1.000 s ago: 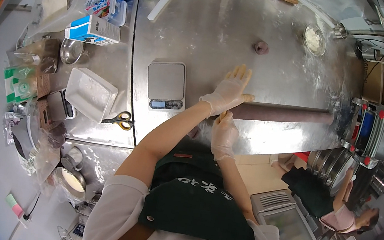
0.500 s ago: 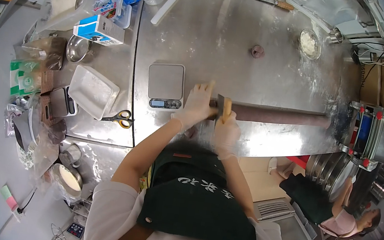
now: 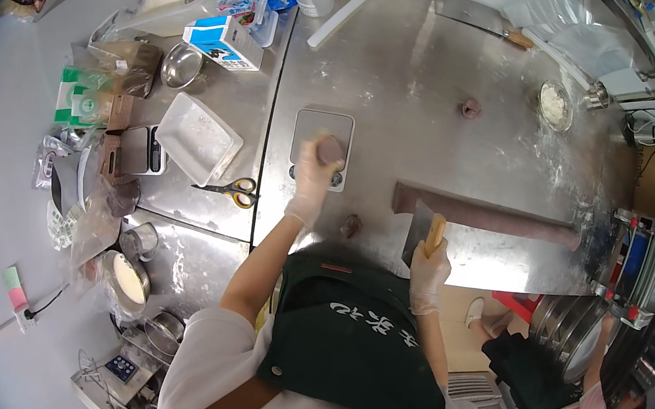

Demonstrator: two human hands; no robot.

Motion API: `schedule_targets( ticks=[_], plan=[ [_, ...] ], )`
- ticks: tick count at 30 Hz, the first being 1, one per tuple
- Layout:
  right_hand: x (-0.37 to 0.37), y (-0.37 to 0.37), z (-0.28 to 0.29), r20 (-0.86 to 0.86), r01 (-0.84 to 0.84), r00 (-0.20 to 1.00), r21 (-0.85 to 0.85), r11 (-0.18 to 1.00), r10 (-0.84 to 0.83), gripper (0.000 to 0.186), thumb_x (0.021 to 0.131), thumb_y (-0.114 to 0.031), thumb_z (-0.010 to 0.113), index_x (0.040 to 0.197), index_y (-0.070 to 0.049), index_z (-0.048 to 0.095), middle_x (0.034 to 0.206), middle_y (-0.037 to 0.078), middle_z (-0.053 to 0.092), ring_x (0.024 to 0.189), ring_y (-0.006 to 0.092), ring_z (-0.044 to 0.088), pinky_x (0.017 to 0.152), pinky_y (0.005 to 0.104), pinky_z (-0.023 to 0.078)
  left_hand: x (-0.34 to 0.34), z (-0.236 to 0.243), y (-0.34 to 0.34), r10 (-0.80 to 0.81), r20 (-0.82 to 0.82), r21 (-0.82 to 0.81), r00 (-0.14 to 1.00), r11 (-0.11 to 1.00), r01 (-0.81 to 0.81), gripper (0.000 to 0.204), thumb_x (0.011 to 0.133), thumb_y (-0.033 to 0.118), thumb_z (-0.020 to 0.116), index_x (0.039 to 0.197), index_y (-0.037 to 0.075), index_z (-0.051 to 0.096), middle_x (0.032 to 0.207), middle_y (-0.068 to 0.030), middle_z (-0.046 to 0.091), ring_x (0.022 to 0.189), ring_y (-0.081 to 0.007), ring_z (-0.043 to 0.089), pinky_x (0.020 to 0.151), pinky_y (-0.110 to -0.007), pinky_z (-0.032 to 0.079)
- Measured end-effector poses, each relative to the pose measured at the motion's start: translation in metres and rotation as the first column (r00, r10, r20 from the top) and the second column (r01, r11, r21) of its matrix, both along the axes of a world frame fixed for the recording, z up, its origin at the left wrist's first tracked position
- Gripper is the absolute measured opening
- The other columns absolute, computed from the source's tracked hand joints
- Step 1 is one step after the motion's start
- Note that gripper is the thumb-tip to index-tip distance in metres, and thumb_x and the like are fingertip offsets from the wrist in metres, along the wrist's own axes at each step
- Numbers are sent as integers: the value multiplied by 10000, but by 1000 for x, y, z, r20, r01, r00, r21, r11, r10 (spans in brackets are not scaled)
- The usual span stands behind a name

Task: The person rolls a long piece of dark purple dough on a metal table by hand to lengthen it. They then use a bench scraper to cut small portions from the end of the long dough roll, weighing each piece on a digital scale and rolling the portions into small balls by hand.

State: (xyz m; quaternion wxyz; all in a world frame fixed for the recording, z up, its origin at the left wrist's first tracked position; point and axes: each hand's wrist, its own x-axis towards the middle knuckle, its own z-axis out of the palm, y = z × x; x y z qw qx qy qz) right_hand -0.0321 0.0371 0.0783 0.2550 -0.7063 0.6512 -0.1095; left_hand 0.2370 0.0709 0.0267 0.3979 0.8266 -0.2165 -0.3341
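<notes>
My gloved left hand point(image 3: 314, 179) is closed on a short round piece of brown-purple dough point(image 3: 330, 151), held at the plate of the kitchen scale point(image 3: 318, 124); whether the dough touches the plate, I cannot tell. In my gloved right hand point(image 3: 429, 276) is a dough scraper point(image 3: 417, 232), its wooden handle gripped and its wide metal blade upright. A long brown-purple dough log point(image 3: 497, 218) lies across the steel table just beyond the scraper. Between my hands, near the table's front edge, rests a small dough scrap point(image 3: 351, 225). Another small dough lump point(image 3: 471, 107) sits farther back.
Scissors point(image 3: 241, 191) and a white plastic tray point(image 3: 199, 136) lie left of the scale. A bowl of flour point(image 3: 554, 104) and a large knife point(image 3: 486, 28) are at the back. A red-cornered frame point(image 3: 629, 264) stands at the right edge. Another person point(image 3: 542, 377) is at the lower right.
My left hand has moved from the log's left end to the scale with a dough piece. The scraper has come off the log toward me, and the log now lies slightly slanted.
</notes>
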Motion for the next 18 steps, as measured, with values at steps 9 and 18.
schedule_targets(
  ticks=[9, 18],
  plan=[
    [-1, 18, -32, 4, -329, 944, -93, 940, 330, 222, 840, -166, 687, 1033, -76, 623, 647, 190, 633, 583, 400, 636, 541, 477, 512, -14, -5, 38, -178, 646, 10, 742, 974, 225, 714, 745, 187, 815, 1354, 37, 476, 1409, -197, 500, 1343, -385, 433, 1134, -486, 329],
    [0, 18, -57, -62, -446, 895, -115, 888, 441, 155, 841, -146, 655, 959, -84, 576, 651, 180, 627, 579, 392, 629, 535, 492, 499, -87, -37, 55, -619, 516, 94, 592, 728, 679, 522, 719, 125, 734, 1208, 29, 580, 1090, -107, 598, 1006, -299, 587, 856, -381, 534]
  ],
)
